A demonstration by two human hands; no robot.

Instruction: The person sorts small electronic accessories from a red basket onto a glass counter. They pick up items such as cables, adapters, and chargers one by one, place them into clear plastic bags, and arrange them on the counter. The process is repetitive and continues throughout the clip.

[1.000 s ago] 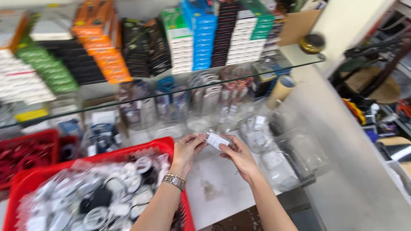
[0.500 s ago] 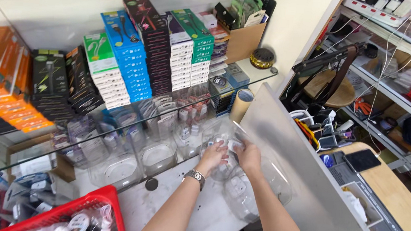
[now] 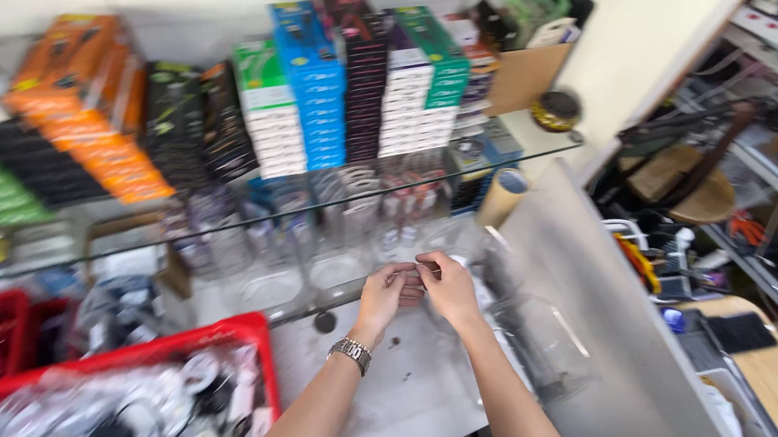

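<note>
Head view, looking down. Left hand [image 3: 388, 292]: forearm rising from the lower edge, metal wristwatch [image 3: 351, 352] on the wrist, fingers curled inward toward the other hand. Right hand [image 3: 448, 288]: forearm angled up from the lower right, fingers bent, fingertips meeting those of the left. Between the fingertips of both hands: a small pale item [image 3: 426, 270], pinched, too blurred to identify, held above the white worktop [image 3: 391, 390] just in front of the glass shelf [image 3: 313, 216]. Red basket [image 3: 206, 343] of bagged cables: lower left, well apart from the hands. Stacked coloured boxes [image 3: 315, 97]: on the shelf behind.
</note>
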